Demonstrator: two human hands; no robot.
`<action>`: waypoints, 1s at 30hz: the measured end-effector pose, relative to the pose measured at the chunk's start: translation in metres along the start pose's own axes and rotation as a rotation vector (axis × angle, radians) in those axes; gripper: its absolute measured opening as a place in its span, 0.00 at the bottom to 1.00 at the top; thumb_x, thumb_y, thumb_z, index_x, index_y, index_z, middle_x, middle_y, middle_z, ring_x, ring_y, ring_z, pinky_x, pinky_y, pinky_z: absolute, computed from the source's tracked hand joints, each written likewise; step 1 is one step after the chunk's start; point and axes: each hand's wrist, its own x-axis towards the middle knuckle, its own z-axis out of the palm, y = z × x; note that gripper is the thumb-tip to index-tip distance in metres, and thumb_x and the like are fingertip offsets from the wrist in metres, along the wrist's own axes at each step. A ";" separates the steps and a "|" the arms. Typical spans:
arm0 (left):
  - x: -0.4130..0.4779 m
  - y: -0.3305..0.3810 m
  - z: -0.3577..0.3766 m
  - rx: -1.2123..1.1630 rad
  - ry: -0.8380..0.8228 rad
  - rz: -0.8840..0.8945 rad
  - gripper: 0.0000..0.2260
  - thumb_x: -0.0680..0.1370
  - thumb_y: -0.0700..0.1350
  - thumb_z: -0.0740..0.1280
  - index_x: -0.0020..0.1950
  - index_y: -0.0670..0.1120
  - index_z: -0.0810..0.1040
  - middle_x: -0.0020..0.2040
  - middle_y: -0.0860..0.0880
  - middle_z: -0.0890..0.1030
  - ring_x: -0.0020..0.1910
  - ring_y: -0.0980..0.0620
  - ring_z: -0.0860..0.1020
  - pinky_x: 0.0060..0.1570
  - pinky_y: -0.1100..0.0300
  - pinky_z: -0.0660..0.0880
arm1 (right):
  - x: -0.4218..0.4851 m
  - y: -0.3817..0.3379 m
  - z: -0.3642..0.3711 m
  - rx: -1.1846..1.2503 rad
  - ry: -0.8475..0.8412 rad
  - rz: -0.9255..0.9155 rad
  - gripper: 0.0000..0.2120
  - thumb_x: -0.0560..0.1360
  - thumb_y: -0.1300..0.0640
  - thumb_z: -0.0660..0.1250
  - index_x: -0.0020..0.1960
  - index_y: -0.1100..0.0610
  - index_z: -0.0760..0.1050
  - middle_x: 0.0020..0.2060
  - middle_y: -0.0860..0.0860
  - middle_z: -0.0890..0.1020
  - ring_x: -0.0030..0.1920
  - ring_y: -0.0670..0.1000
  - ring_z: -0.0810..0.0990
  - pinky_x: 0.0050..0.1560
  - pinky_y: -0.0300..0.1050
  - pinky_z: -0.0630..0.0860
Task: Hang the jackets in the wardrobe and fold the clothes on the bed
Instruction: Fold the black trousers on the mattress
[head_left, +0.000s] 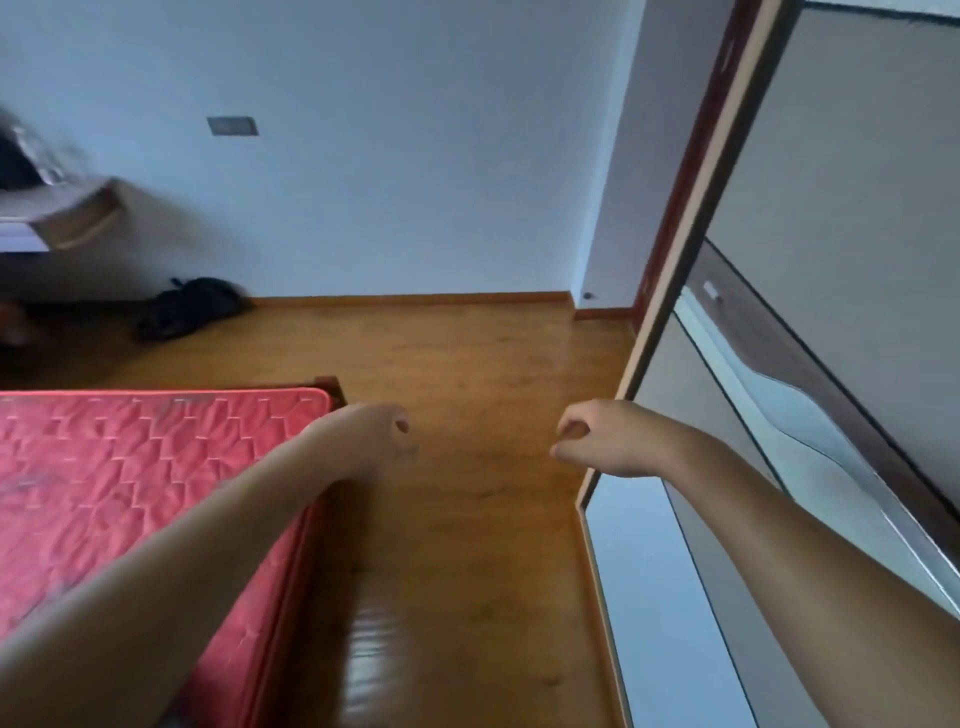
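Bed (130, 493), topped with a red quilted mattress, is lying at the near left, and the wardrobe (857, 156) is standing at the right, its door edge just beside the right wrist. Both bare forearms are reaching forward over the wooden floor (467, 571); the left hand (376, 434) and right hand (597, 441) are hanging apart from each other, fingers loosely curled, holding nothing. Farther off, a black bag (192, 306) is lying on the floor against the wall, below a blurred shelf (78, 218).
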 end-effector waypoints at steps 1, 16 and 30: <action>0.000 -0.014 0.000 -0.030 0.020 -0.056 0.17 0.81 0.55 0.64 0.67 0.50 0.76 0.64 0.49 0.80 0.60 0.47 0.78 0.61 0.55 0.74 | 0.016 -0.011 -0.004 -0.026 -0.022 -0.043 0.21 0.78 0.40 0.67 0.67 0.49 0.76 0.63 0.49 0.79 0.59 0.51 0.78 0.59 0.48 0.77; -0.074 -0.255 0.047 -0.339 0.180 -0.725 0.18 0.78 0.58 0.64 0.65 0.53 0.77 0.59 0.48 0.83 0.59 0.46 0.79 0.59 0.54 0.75 | 0.198 -0.297 0.062 -0.423 -0.334 -0.616 0.23 0.78 0.41 0.68 0.68 0.51 0.75 0.65 0.51 0.80 0.63 0.53 0.78 0.58 0.44 0.73; -0.161 -0.442 0.111 -0.651 0.244 -1.243 0.18 0.78 0.56 0.62 0.66 0.53 0.76 0.62 0.48 0.81 0.60 0.44 0.78 0.59 0.51 0.76 | 0.256 -0.584 0.226 -0.684 -0.608 -1.046 0.24 0.77 0.41 0.66 0.69 0.51 0.74 0.63 0.51 0.81 0.60 0.53 0.80 0.59 0.48 0.75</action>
